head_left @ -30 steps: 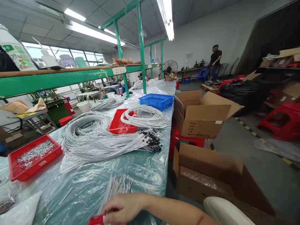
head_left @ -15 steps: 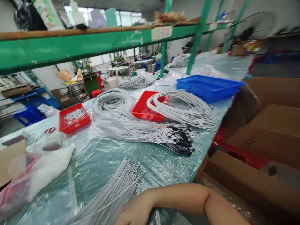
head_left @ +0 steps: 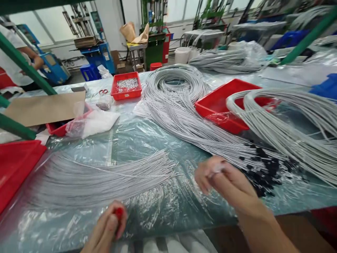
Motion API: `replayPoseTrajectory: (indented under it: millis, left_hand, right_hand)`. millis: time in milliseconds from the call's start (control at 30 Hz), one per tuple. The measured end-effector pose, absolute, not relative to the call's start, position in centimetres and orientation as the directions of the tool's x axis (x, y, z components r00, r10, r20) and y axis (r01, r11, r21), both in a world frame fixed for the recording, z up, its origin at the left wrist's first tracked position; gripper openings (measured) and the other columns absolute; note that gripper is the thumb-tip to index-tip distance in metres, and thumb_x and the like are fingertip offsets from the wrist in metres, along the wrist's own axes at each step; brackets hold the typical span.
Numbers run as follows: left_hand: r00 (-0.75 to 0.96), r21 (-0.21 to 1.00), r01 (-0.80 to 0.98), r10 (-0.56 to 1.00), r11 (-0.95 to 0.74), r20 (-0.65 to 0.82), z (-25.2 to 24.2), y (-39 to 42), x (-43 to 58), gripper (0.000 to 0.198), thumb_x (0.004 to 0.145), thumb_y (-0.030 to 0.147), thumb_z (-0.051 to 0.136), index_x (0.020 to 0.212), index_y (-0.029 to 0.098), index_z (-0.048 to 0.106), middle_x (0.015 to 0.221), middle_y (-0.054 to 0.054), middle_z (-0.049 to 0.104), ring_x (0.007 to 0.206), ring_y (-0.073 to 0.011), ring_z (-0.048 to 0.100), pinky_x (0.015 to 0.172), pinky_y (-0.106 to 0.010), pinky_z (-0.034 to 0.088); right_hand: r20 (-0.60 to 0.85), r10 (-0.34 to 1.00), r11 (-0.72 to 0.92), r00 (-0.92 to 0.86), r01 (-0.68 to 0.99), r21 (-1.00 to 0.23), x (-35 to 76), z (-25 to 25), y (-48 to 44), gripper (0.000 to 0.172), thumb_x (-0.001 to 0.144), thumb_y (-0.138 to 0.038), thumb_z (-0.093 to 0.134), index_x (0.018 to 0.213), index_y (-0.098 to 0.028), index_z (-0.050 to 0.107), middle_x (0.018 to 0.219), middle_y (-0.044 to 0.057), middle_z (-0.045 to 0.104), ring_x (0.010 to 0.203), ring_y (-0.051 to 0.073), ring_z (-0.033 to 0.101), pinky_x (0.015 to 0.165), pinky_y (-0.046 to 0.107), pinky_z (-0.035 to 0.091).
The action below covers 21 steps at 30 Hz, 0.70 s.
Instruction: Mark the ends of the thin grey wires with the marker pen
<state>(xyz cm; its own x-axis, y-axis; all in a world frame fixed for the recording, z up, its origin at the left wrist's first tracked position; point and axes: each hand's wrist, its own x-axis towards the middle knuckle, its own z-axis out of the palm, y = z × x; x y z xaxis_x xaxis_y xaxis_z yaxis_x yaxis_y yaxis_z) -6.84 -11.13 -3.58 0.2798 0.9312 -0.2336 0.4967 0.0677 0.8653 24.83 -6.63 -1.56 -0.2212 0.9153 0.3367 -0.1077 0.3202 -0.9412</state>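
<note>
My left hand (head_left: 107, 225) is closed around a small red round-ended object (head_left: 119, 213) near the table's front edge; most of it is hidden in the fist. My right hand (head_left: 223, 179) hovers at centre right with fingers curled in, and a whitish scrap shows between them, too blurred to name. Left of it lies a loose bundle of thin grey wires (head_left: 105, 179), cut ends pointing right. Just beyond my right hand, a big coiled bundle of grey cables (head_left: 181, 116) ends in black connectors (head_left: 263, 168).
A red tray of small metal parts (head_left: 126, 88) stands at the back. Another red tray (head_left: 226, 102) is partly covered by pale looped cables (head_left: 295, 116). Far left are a red bin (head_left: 15, 165), cardboard (head_left: 47, 109) and green posts. A person (head_left: 18, 63) works beyond.
My view has swung left and down. My right hand has come off the loose grey wires to their right, and my left hand with the red object has entered the picture.
</note>
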Motion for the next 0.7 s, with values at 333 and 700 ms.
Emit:
replayPoseTrajectory:
  millis: [333,700]
  left_hand:
    - [0.589,0.717,0.562,0.808,-0.411,0.001,-5.8,-10.7,3.5,0.032,0.098,0.042,0.03,0.091,0.019,0.051,0.077,-0.001,0.059,0.071,-0.0157,0.049,0.074,-0.03,0.038]
    - [0.804,0.941,0.313,0.564,-0.13,-0.19,-5.6,-12.7,4.0,0.049,0.094,0.058,0.02,0.07,0.018,0.035,0.056,0.004,0.035,0.05,-0.0093,0.034,0.048,-0.023,0.027]
  right_hand:
    - [0.1,0.995,0.057,0.015,-0.901,-0.431,19.1,-5.0,-9.8,0.044,0.087,-0.038,0.046,0.056,-0.02,0.02,0.045,-0.009,0.011,0.038,0.009,0.008,0.04,0.027,0.016]
    - [0.243,0.969,0.131,-0.05,-0.729,-0.672,19.5,-4.4,-14.5,0.049,0.09,-0.043,0.037,0.051,-0.019,0.018,0.033,-0.01,0.001,0.025,0.007,0.005,0.031,0.026,0.015]
